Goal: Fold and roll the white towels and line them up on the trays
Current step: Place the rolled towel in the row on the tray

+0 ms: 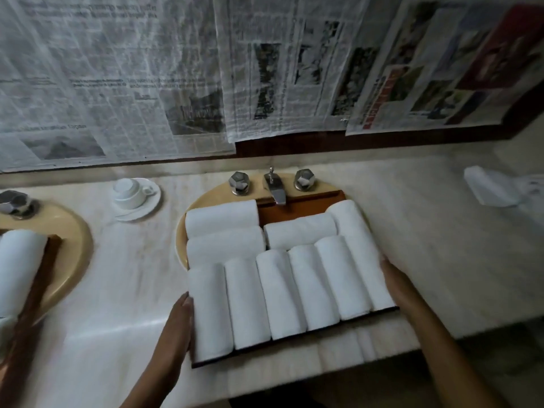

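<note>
Both hands are flat against the sides of the tray [294,209], one on each side. Left hand [179,316]: fingers [186,301] straight and pressed together against the outer side of the left-most roll. Right hand [396,285], same deal: fingers [386,267] straight and together along the right-most roll. Can't tell where either thumb is.

Between the two sets of fingers sit the rolled towels [279,293]. Six lie side by side, running away from the fingertips, and three more lie crosswise beyond them. The tray sits over the sink [184,231]. Its far edge reaches the tap [275,188] and its near edge is close to the front lip of the counter [426,231].

Room-wise, there's bare counter outward from the left fingers until the second tray [35,278], which has another roll [17,260] on it. A cup [131,191] on a saucer [147,207] sits ahead and outward of those fingertips. Outward from the right fingers it's open counter up to a loose white cloth [490,187] near the wall.
</note>
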A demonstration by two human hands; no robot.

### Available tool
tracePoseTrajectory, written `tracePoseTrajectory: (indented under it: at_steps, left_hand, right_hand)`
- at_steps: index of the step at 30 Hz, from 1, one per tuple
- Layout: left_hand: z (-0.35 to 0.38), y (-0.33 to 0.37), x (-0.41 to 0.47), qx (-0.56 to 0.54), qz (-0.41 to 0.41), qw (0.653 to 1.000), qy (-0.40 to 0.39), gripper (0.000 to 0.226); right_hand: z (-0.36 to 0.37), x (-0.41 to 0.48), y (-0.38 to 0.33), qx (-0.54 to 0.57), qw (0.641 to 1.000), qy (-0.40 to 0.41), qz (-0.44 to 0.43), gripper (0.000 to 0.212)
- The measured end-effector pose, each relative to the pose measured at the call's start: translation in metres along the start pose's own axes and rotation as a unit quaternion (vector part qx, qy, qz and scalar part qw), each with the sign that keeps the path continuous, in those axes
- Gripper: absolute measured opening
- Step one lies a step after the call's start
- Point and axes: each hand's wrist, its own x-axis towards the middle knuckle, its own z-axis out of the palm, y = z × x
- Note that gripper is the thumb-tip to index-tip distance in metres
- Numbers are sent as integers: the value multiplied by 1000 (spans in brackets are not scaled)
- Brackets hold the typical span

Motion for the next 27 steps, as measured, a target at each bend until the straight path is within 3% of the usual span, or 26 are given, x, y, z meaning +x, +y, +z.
tracePoseTrajectory:
  at_steps: [9, 14, 17, 19, 22, 27]
  left_hand:
    - [-1, -2, -4, 42, 6, 997, 70, 38]
    - [0, -4, -9, 74, 5, 987, 142, 55]
    - [14, 2, -27, 171, 84, 968, 166, 52]
    - [25, 3, -39, 235, 123, 941, 210, 61]
    - [59, 10, -64, 271, 198, 894, 297, 53]
    - [156, 22, -116, 281, 333, 867, 241, 31]
  right_hand:
    - [4, -25, 38, 51, 997, -55, 29, 70]
    - [0, -42, 69, 39, 995, -85, 36, 66]
    - [-12, -45, 79, 34, 993, -113, 11, 61]
    - [-24, -42, 87, 9, 992, -127, -23, 56]
    - [-50, -44, 99, 6, 987, -140, -83, 51]
    - [-101, -48, 133, 42, 983, -130, -122, 44]
